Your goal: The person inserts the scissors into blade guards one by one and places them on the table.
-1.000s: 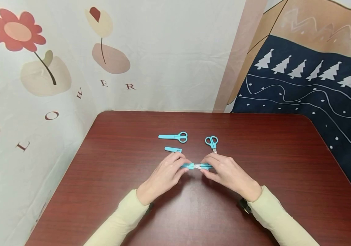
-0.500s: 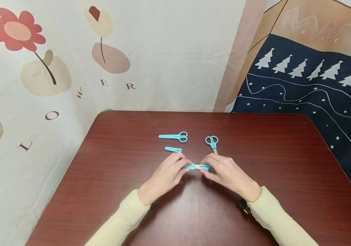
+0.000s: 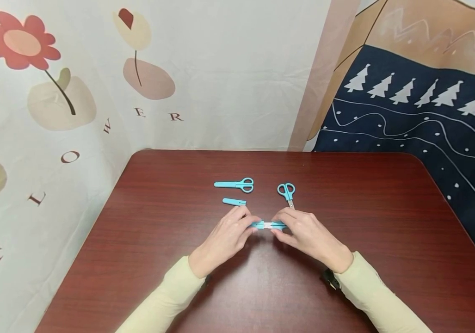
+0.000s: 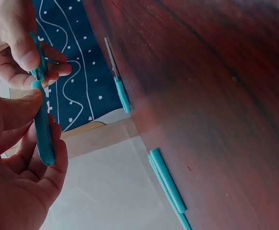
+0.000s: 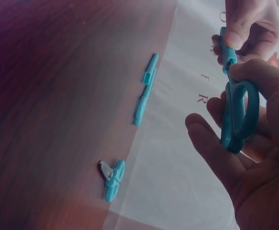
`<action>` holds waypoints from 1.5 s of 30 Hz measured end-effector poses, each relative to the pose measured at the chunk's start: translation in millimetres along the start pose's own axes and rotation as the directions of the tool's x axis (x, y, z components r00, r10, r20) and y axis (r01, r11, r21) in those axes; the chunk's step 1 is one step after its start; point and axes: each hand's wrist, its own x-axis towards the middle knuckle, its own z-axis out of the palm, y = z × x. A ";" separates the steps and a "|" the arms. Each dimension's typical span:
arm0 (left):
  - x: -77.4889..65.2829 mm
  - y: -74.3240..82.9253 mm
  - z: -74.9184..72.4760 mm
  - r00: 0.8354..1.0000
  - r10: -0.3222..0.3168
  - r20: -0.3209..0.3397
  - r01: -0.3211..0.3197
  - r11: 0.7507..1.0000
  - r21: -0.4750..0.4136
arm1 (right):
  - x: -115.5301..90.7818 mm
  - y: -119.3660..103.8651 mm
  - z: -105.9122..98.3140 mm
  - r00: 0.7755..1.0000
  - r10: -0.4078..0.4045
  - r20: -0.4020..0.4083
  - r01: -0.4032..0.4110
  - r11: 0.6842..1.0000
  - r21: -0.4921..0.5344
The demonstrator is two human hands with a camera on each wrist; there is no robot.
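Free to pass over the near tabletop (image 3: 258, 296) between the sleeves (image 3: 181, 280), and along both flanks. Blocked dead ahead by held scissors (image 3: 276, 225) and held cover (image 4: 44, 132), bridging left hand (image 3: 222, 237) to right hand (image 3: 311, 235). Beyond, crowded by loose cover (image 3: 234, 202) and sheathed scissors (image 3: 231, 184) on the left, bare-bladed scissors (image 3: 288, 196) on the right; passable in the narrow lane between.

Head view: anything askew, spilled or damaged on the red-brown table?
No spill or damage visible. Slightly odd: the light-blue-handled scissors with bare metal blades lie unsheathed, angled beyond the right hand, while a slim light-blue plastic sheath lies loose beside the sheathed light-blue scissors.
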 end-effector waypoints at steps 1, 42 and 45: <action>0.0 0.0 0.1 1.000 0.002 -0.003 -0.002 1.000 -0.002 | -0.1 0.1 -0.1 1.000 -0.001 0.000 0.001 1.000 -0.001; 7.1 -3.0 4.4 0.997 0.072 -0.016 -0.072 0.997 -0.030 | 0.2 2.4 1.2 0.999 -0.016 -0.030 0.016 1.000 0.000; 7.7 -2.8 4.4 0.997 0.075 -0.011 -0.075 0.997 -0.015 | 0.3 2.4 1.1 0.999 -0.016 -0.032 0.016 1.000 -0.003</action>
